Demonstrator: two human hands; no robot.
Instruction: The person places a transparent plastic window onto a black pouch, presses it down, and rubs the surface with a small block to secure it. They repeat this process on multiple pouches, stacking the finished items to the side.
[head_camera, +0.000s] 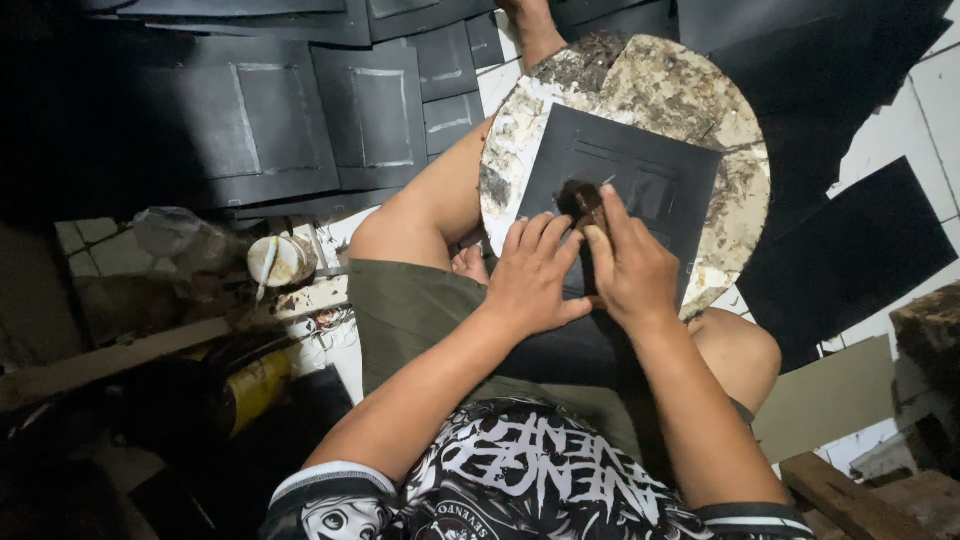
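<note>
Nearest the camera, the person sat on the floor with both forearms reaching forward over the lap. The left hand (530, 275) lay flat, fingers together and extended, pressing on the near edge of a black sheet (640, 180). Just beside it, the right hand (628, 270) had its fingers clamped round a small dark brush-like tool (583, 203), the tip of which touched the sheet close to its near left corner. The sheet rested on a round, stained work board (735, 130) propped against the knees and tilted. In my judgement the main risk was slippage: the board had no visible fixing, and firm pressure from the tool could shift it or the sheet, spoiling the faint rectangular marking. The left fingertips lay very near the tool's working end and could be struck if it skidded. To the left, an open pot (282, 260) stood on the floor near the thigh, where a knee movement could upset it. Farther off, stacked black panels (300, 120) overlapped loosely and might slide. Lighting was poor on that side, so detail was uncertain.
</note>
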